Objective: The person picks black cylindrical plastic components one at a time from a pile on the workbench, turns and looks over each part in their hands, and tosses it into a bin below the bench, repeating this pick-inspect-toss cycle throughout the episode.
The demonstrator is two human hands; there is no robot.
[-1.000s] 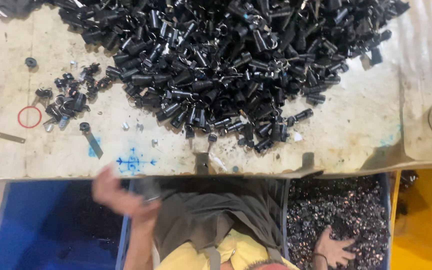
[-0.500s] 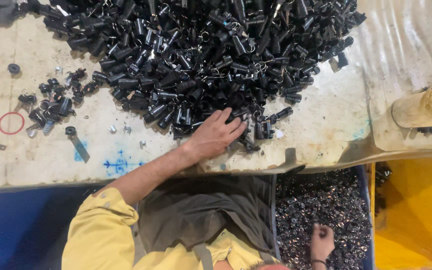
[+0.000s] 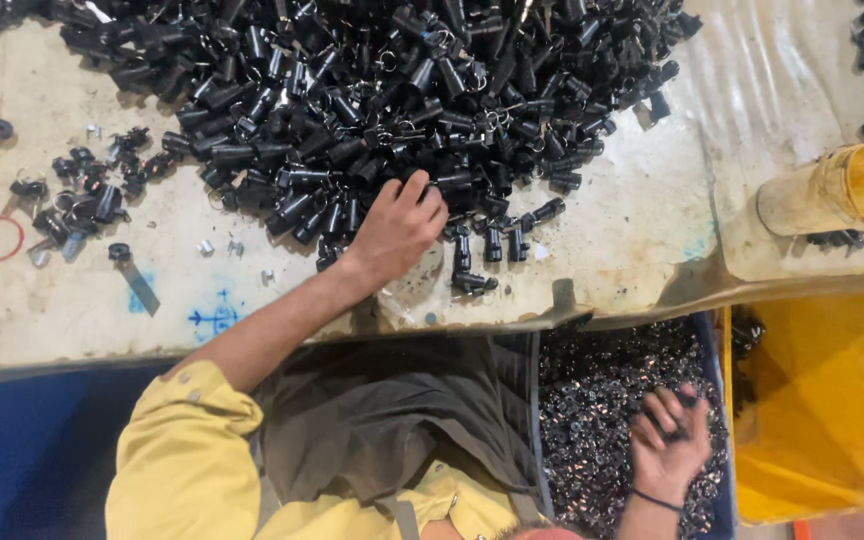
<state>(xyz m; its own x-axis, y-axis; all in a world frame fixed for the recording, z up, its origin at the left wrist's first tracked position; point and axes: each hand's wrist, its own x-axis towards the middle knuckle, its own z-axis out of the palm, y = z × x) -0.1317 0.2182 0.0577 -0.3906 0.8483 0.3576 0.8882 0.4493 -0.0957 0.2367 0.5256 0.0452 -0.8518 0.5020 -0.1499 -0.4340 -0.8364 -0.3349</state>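
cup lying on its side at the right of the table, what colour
Yellow, a bit grimy; the cup shows best in the head view.

Glossy black plastic under your hand

Your caps (image 3: pixel 372 90) shine smooth; the worn tabletop (image 3: pixel 632 250) looks matt and scuffed; the small rings (image 3: pixel 592 400) glint like metal

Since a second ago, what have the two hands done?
The left hand went from below the table edge up onto the pile of black parts, fingers resting on it. The right hand stayed in the bin of small parts. The yellow cup has not moved.
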